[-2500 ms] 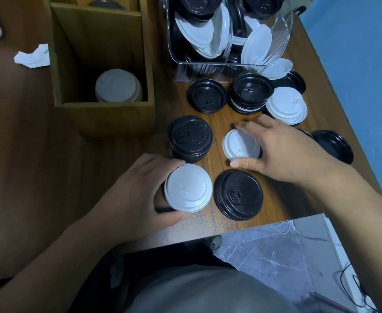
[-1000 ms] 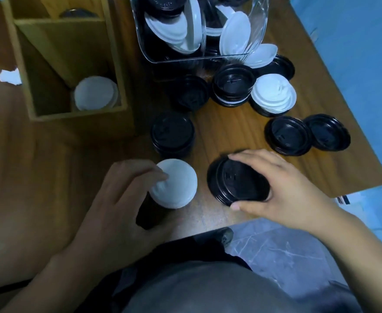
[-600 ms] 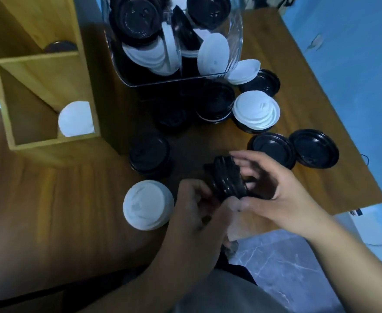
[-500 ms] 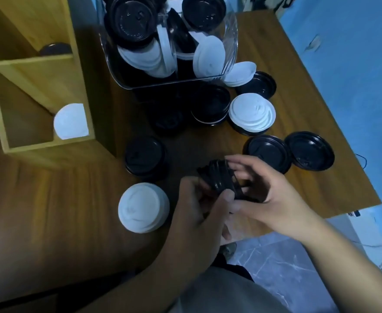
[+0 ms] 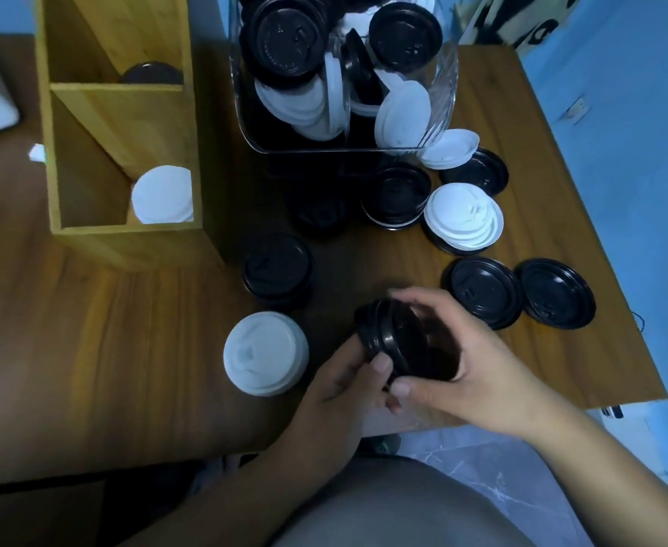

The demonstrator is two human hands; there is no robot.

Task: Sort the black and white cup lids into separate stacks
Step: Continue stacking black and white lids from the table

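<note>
- Black lids (image 5: 397, 343), a tilted stack, sit gripped between left hand (image 5: 336, 384) and right hand (image 5: 478, 361), above the table (image 5: 146, 349) edge.
- Square the rims (gently), then set it down apart from the white stack (image 5: 265, 359).

Your head camera (your only view) looks steeply down from close above the table (image 5: 127, 349), your lap (image 5: 383, 507) at 6 o'clock, the clear tub (image 5: 448, 84) at 12.
</note>
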